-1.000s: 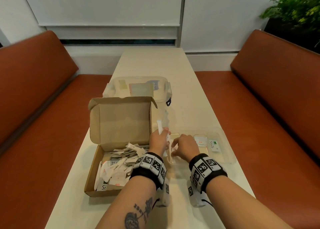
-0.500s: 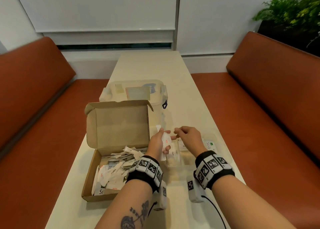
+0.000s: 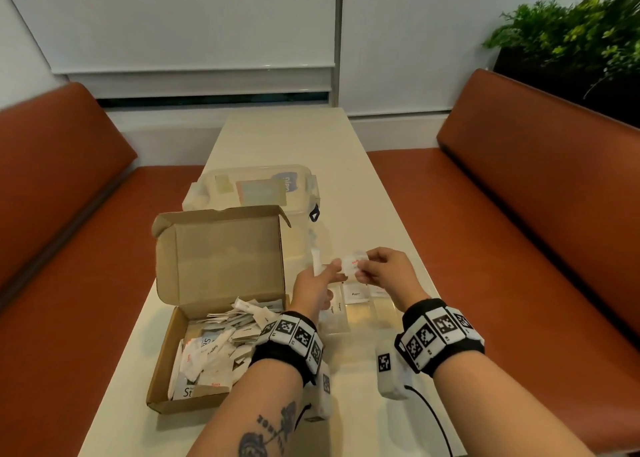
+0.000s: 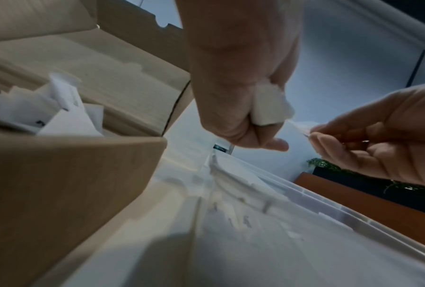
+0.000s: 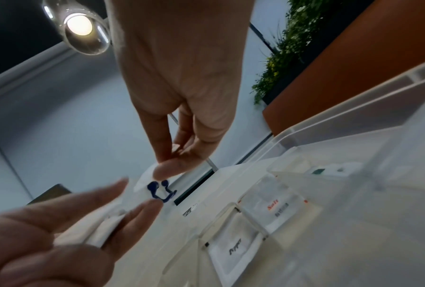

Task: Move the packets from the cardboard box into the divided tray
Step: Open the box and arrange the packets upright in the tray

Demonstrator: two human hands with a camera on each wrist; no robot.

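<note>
1. Head view puts the cardboard box (image 3: 194,321) at your 10 o'clock on the table (image 3: 287,138), its lid standing open; a loose heap of white packets (image 3: 214,349) lies inside it.
2. Behind the box, toward 12 o'clock, you have a clear lidded container (image 3: 256,188).
3. Your left hand (image 3: 313,288) hovers just right of the box wall, above the left end of the divided tray (image 3: 384,313). Its fingers are curled round a small bunch of white packets; the left wrist view shows that held bunch (image 4: 271,105) squeezed between thumb and fingers.
4. Between your two hands sits a single salt packet (image 3: 353,264) with red lettering. Your right hand (image 3: 386,271) pinches it between thumb and forefinger, and the fingertips of your left hand touch or nearly touch its other edge; which, you cannot tell.
5. Below your hands the clear divided tray rests on the table at your 1 o'clock. The right wrist view shows a pepper packet (image 5: 233,250) lying flat in one compartment and a packet marked Salt (image 5: 275,208) in the compartment next to it.
6. At 3 o'clock an orange bench seat (image 3: 519,214) runs beside the table, with a green plant (image 3: 568,30) behind it.
</note>
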